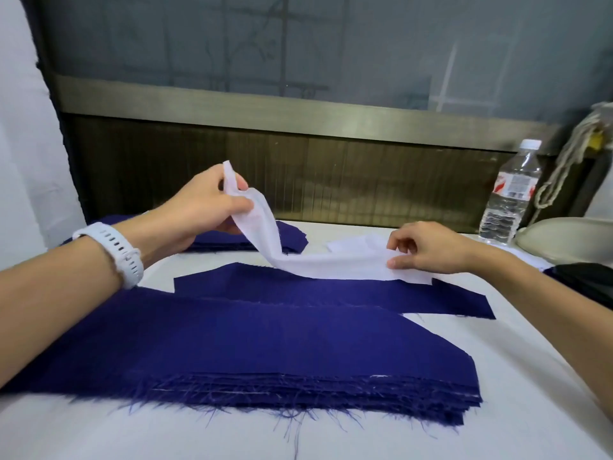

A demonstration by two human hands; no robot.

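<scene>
A thin white fabric strip stretches between both hands above the table. My left hand, with a white watch on its wrist, pinches the strip's left end and lifts it up. My right hand pinches the right end low, against a single navy blue fabric piece lying flat. A thick stack of navy blue cut pieces with frayed edges lies nearer me, partly under my left forearm.
A second navy stack lies behind my left hand. More white pieces sit beside my right hand. A water bottle stands at the back right, by a cream iron and a hanging cord. The white table cover ends at a dark wall panel.
</scene>
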